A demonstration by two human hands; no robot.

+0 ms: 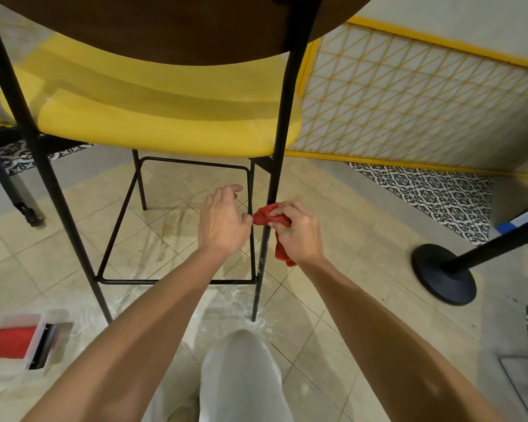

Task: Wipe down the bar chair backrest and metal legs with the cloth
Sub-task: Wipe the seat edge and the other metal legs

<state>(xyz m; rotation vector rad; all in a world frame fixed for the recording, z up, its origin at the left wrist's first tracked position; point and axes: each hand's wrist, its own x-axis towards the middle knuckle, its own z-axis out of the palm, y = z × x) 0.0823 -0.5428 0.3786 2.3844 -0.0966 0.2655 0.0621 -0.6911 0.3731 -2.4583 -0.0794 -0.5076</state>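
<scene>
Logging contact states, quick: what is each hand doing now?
Left hand: loosely curled beside the cloth; grip cannot be told.
Right hand: holding the cloth at the metal leg.

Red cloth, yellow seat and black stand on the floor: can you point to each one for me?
red cloth (264, 215): head view, on its bunched upper part.
yellow seat (165, 117): head view, on the middle of the cushion.
black stand (436, 283): head view, on its round base.
</scene>
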